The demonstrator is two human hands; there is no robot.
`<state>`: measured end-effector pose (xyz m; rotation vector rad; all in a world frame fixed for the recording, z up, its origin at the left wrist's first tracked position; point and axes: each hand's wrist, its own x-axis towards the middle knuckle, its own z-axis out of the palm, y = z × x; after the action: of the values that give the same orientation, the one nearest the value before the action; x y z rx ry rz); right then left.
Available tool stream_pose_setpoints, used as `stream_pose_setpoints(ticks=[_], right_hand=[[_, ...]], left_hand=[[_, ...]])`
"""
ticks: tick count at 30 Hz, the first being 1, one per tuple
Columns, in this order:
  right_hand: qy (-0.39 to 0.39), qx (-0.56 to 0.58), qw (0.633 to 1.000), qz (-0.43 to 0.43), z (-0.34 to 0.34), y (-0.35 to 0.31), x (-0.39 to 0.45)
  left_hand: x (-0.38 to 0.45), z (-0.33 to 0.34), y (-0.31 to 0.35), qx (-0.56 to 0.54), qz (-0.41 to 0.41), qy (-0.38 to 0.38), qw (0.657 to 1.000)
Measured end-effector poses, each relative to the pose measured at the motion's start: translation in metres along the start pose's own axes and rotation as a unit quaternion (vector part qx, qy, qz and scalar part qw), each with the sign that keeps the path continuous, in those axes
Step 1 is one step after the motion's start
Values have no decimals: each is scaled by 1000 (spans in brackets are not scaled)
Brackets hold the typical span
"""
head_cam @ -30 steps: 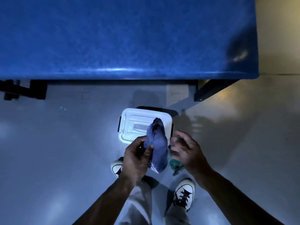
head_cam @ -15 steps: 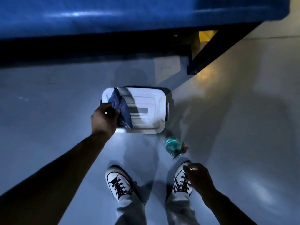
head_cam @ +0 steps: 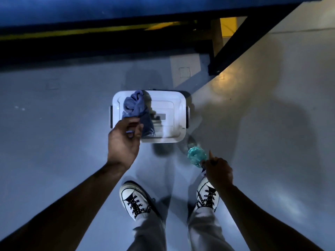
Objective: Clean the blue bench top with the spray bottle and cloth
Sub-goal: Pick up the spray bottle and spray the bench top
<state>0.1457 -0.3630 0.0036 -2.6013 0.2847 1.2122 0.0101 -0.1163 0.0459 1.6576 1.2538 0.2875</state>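
Note:
The blue bench top (head_cam: 108,6) shows only as a strip along the top edge of the head view. My left hand (head_cam: 125,142) grips a crumpled blue cloth (head_cam: 135,105) over the left side of a white lidded box (head_cam: 168,115) on the floor. A teal spray bottle (head_cam: 196,157) stands on the floor just right of the box's near corner. My right hand (head_cam: 218,171) is closed around the bottle's top, hiding the trigger and nozzle.
The bench's black frame (head_cam: 233,46) runs under the top, with a slanting leg at the right. The grey floor (head_cam: 54,133) spreads left and right of the box. My two white sneakers (head_cam: 135,201) stand close behind the box and bottle.
The view tipped down, so the bench top slid out of frame. My left hand carried the cloth over the box's left side. My right hand left the cloth and dropped onto the spray bottle.

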Motion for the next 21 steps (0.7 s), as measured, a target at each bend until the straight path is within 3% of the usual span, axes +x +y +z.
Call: stream_pose_setpoints(ticks=[5, 10, 16, 21], right_hand=[[54, -102, 980, -165, -54, -16, -72], [42, -142, 944, -294, -133, -59, -170], [14, -186, 868, -459, -238, -158, -331], [-19, -160, 815, -556, -303, -236, -471]], left_hand=[[-40, -12, 75, -43, 20, -79, 996], [-88, -66, 177, -81, 36, -104, 991], [-148, -174, 294, -73, 64, -24, 995], [-189, -268, 371, -122, 40, 82, 988]])
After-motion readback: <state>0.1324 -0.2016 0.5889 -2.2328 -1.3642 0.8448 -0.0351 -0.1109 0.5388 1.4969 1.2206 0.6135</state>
